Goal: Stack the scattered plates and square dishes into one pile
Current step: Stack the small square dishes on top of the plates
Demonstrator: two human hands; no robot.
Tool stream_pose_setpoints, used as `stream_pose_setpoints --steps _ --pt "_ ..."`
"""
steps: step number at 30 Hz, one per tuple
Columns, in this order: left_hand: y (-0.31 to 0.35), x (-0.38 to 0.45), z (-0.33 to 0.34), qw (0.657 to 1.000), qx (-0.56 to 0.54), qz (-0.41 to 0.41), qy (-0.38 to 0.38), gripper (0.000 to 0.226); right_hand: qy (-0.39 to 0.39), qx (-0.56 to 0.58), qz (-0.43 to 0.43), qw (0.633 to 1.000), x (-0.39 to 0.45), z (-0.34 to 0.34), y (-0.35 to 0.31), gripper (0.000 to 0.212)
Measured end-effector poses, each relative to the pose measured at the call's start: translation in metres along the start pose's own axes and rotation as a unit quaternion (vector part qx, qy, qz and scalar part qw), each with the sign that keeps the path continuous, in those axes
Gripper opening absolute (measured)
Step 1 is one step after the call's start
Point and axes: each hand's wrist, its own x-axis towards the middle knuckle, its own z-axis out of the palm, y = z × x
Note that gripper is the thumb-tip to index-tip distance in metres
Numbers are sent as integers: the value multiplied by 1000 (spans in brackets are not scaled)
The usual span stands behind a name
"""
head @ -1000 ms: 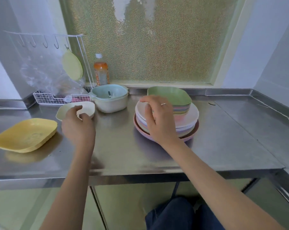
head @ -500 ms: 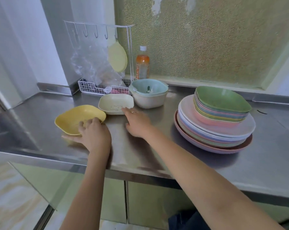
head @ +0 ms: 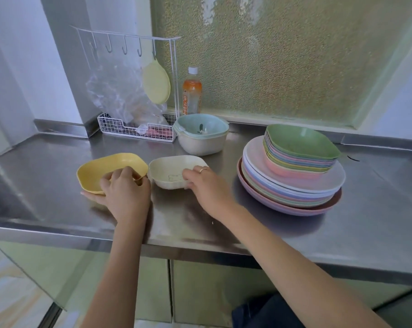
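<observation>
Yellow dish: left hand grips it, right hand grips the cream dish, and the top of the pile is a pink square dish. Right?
Not quite. In the head view the top of the pile is a green square dish, not pink; pink sits lower in that stack. The rest holds: the left hand grips the yellow dish, the right hand grips the cream dish.

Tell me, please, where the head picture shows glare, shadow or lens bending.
Head view: soft glare on the steel counter near its front edge; a dim shadow beneath the left hand gripping the yellow square dish; wide-angle bending curves the counter edge.
</observation>
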Motion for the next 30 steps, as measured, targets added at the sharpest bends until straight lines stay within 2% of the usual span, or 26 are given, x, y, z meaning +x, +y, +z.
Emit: stream_pose_setpoints --steps 2,7,13,15,21,26,30 --pt "2 -3 -2 1000 -16 24 3 11 47 -2 -15 999 -12 -17 -5 5" --pt "16 -19 -7 994 -72 82 -11 17 190 -16 -36 981 -24 -81 -12 13" --pt "50 -62 -1 970 -148 195 8 21 243 -63 41 967 -46 -152 36 10" --pt "60 -71 6 959 -185 216 -8 22 241 -82 80 964 -58 -166 57 10" --pt "70 -73 19 939 -233 215 -132 28 188 -91 134 969 -84 -179 102 12" --pt "68 -68 16 940 -243 173 -165 37 170 -129 165 963 -92 -170 111 8" --pt "68 -67 17 939 -221 173 -197 35 144 -124 202 961 -92 -160 112 19"
